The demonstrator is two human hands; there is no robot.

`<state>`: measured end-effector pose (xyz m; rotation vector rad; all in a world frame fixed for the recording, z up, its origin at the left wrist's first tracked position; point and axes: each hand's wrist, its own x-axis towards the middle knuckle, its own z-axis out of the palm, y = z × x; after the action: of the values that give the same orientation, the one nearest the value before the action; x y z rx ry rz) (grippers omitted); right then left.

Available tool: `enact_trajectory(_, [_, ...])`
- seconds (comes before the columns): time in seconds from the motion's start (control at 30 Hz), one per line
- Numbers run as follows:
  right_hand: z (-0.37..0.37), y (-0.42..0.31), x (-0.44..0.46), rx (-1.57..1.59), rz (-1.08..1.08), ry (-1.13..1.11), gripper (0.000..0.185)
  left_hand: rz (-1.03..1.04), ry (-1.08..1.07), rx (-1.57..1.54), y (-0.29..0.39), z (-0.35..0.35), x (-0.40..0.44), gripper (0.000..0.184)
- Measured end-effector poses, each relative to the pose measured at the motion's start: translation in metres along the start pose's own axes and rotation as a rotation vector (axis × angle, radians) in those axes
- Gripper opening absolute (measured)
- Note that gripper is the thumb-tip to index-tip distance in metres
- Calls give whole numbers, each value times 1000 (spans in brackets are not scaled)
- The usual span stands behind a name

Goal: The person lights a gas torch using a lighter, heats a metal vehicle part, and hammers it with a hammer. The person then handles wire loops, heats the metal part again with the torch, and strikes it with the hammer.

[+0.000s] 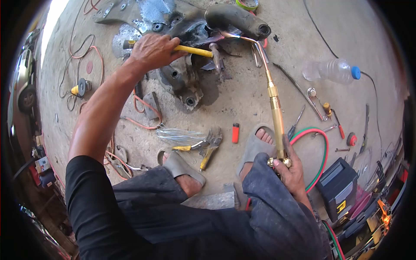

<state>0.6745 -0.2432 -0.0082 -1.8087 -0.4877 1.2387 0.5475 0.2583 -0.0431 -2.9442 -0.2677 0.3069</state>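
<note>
My left hand (155, 51) is closed round the yellow handle of a hammer (195, 50). The hammer's head rests by a torn edge of a large dark metal part (182, 26) on the concrete floor. In my right hand (292, 171) is the lower end of a brass gas torch (276, 112), with fingers at its valves. Its thin bent tip points left at the metal part, and a small bright glow shows there, beside a tubular section (238, 21). Green and red hoses (324, 149) run from the torch.
A red lighter (235, 133), yellow-handled pliers (211, 149) and wire strands (180, 135) lie between the feet. Right are a plastic bottle (329, 70), a long rod (299, 91), hand tools and a black toolbox (339, 188). An angle grinder (81, 88) and cables lie left.
</note>
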Motion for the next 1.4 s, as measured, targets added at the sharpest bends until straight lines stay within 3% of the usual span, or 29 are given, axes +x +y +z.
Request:
enact_trajectory(0.1, [0, -3, -4, 79, 51, 33, 77, 62, 26, -43, 8, -4, -5, 44])
enact_trajectory(0.23, [-2, -15, -9, 189, 90, 71, 75, -112, -39, -51, 14, -1, -6, 51])
enact_trajectory(0.37, [-1, -20, -18, 238, 46, 105, 75, -344, -237, -349, 66, -32, -42, 53])
enact_trajectory(0.43, [-1, -21, -24, 270, 49, 104, 77, -450, -183, -699, 98, -22, -72, 50])
enact_trajectory(0.57, [1, -24, -28, 313, 57, 128, 77, -909, -190, -1438, 191, -28, -113, 41])
enact_trajectory(0.63, [2, -28, -34, 308, 74, 126, 75, -898, -41, -1462, 246, 8, -138, 38])
enact_trajectory(0.7, [1, -28, -34, 282, 58, 102, 75, -1031, -204, -1918, 276, -26, -147, 40])
enact_trajectory(0.77, [-2, -19, -34, 147, 4, 78, 74, -995, -275, -2032, 301, -12, -156, 43])
enact_trajectory(0.93, [-5, -35, -38, 157, 30, 4, 74, -869, -336, -1988, 331, 21, -137, 49])
enact_trajectory(1.03, [-10, -34, -43, 183, 65, 4, 75, -635, -249, -1379, 355, 43, -116, 53])
enact_trajectory(1.07, [-11, -35, -45, 197, 79, 8, 76, -599, -337, -1306, 358, 36, -115, 57])
enact_trajectory(1.17, [-16, -26, -47, 240, 55, -4, 78, -555, -254, -1214, 344, 18, -122, 53])
enact_trajectory(1.2, [-17, -23, -48, 246, 42, -13, 79, -665, -231, -1207, 330, 13, -128, 48])
enact_trajectory(1.33, [-16, -22, -46, 290, 32, -32, 83, -1130, 269, -889, 270, 61, -180, 30])
enact_trajectory(1.4, [-15, -21, -45, 331, 35, -41, 85, -1294, 302, -826, 243, 78, -204, 26])
